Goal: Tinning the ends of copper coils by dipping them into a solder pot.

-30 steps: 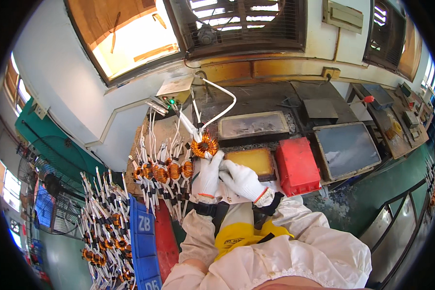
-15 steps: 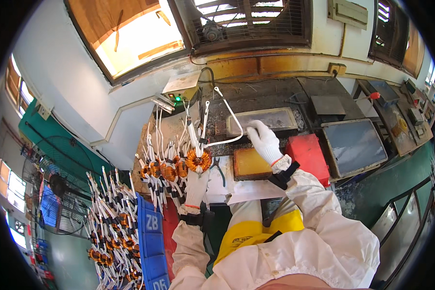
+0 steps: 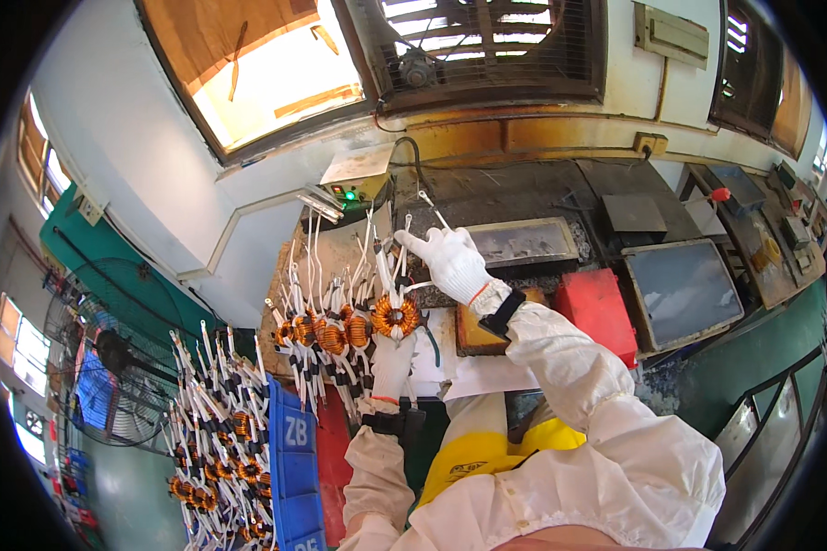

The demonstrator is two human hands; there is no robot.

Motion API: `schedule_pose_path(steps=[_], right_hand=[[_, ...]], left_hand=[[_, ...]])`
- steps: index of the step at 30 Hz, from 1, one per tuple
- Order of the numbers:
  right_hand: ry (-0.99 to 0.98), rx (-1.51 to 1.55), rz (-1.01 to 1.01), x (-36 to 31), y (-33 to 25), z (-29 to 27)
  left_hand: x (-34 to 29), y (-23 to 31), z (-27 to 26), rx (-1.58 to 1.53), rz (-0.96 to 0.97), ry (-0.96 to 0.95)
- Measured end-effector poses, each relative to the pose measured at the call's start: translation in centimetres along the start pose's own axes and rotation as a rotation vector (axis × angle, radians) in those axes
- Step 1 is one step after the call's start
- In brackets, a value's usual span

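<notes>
My left hand, in a white glove, grips an orange wound coil from below and holds it upright over the bench. White-sleeved leads rise from the coil. My right hand, also gloved, pinches the upper part of one of those white leads above and to the right of the coil. A row of similar orange coils with white leads lies just left of the held one.
A heap of several more coils fills a blue bin at lower left. A metal tray, a red box, a second tray and a small unit with a green light stand on the bench.
My right hand moved left from over the metal tray to the coil's leads and took hold of one. My left hand kept holding the coil, lifted slightly.
</notes>
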State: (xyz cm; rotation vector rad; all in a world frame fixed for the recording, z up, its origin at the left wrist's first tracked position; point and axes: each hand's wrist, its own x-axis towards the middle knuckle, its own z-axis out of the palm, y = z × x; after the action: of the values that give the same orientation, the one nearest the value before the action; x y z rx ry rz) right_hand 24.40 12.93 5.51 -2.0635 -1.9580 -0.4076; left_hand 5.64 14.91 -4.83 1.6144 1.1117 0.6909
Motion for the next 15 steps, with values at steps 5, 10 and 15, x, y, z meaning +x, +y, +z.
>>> schedule_pose_path(steps=[5,10,15], right_hand=[[-0.101,-0.034,-0.015,0.5,0.5,1.5],[0.121,0.093,0.035,-0.3,1.0,2.1],[0.351,0.381,0.358,-2.7,4.1,3.2]], left_hand=[[0.2,-0.2,0.3,0.066,-0.044,0.045],[0.4,-1.3,0.0,0.101,-0.078,0.061],[0.1,-1.0,-0.4,0.094,-0.087,0.023]])
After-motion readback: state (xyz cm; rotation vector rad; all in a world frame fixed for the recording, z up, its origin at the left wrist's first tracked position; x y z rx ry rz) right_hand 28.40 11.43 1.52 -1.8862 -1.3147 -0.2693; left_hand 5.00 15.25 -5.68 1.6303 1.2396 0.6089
